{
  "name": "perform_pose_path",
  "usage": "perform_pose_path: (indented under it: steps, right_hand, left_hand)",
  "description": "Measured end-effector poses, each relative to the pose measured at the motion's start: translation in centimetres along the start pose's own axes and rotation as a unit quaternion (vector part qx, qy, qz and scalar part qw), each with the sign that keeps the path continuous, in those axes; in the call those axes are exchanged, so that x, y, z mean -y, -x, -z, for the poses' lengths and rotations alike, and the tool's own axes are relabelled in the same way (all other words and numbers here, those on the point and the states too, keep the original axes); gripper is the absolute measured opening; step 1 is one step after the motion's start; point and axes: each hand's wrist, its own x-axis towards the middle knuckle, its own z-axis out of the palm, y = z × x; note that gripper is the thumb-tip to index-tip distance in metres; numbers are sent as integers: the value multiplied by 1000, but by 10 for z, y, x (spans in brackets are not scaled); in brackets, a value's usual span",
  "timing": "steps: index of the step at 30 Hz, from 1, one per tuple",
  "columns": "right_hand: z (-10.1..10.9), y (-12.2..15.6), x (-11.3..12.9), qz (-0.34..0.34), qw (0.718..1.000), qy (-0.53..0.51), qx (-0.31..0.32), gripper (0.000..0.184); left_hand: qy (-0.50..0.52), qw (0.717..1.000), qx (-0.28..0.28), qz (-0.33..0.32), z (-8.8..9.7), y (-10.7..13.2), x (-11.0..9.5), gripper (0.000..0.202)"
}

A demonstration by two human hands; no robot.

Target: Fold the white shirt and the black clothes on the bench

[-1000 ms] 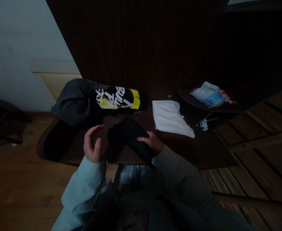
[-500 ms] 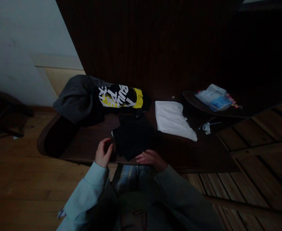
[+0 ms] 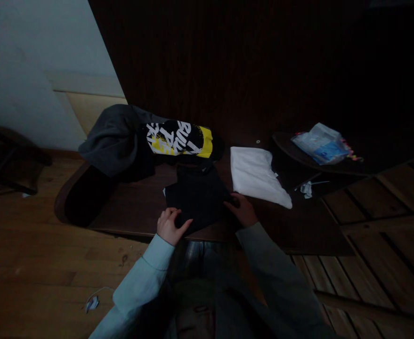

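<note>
A black piece of clothing (image 3: 199, 195), perhaps a folded T-shirt, lies on the dark wooden surface in front of me. My left hand (image 3: 171, 227) rests at its lower left edge, thumb and fingers apart. At the garment's right edge, my right hand (image 3: 242, 210) has thumb and fingers closed on the dark cloth, though the dim light blurs the contact. Just beyond my right hand lies a folded white cloth (image 3: 256, 174). Behind the black garment is a black-and-yellow printed garment (image 3: 180, 139) with white lettering, beside a bunched grey garment (image 3: 113, 139).
A clear plastic packet (image 3: 321, 145) with blue inside sits on a rounded shelf (image 3: 288, 146) at right, above a crumpled scrap (image 3: 306, 189). A dark wooden panel (image 3: 210, 56) rises behind. Wooden slats (image 3: 386, 240) stand at lower right; a dark stool (image 3: 12, 162) is at left.
My right hand has moved from the garment's near edge up to its right edge. My left hand has shifted right, onto the lower left edge. The black garment lies slightly more spread.
</note>
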Motion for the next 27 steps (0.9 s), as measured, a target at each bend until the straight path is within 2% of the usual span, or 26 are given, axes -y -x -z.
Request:
perform_pose_path:
  steps: [3,5,7,9,12,14,17,21,23,25,27]
  right_hand:
    - [-3,1,4,43,998,46,-2,35]
    - [-1,6,7,105,993,51,-26,29]
    - [1,13,9,169,984,44,-38,25]
    - [1,20,8,199,980,29,-12,24]
    - [-4,28,-1,170,984,6,50,30]
    - [-9,29,-7,141,988,-8,64,38]
    - [-13,26,-11,120,990,-20,67,44]
    - [-12,22,-7,120,987,-24,106,41]
    - [-10,21,-5,112,987,-32,114,41]
    - [-10,22,-3,93,989,-36,111,43]
    - [-11,21,-1,63,992,-35,102,44]
  left_hand:
    - [-6,1000,5,-15,-1,0,1,26]
    - [21,1000,-4,-18,2,-2,2,18]
    - [73,997,-17,-15,7,-4,3,10]
    - [147,989,-12,-7,11,-6,4,6]
    - [263,964,32,29,16,-6,5,11]
    - [332,939,51,72,15,-8,4,17]
    - [410,900,43,142,11,-11,4,28]
    - [460,863,34,208,7,-11,6,34]
    - [471,855,-3,218,9,-9,7,34]
    - [458,861,-43,217,13,-8,9,36]
    - [437,870,-39,223,19,-11,12,39]
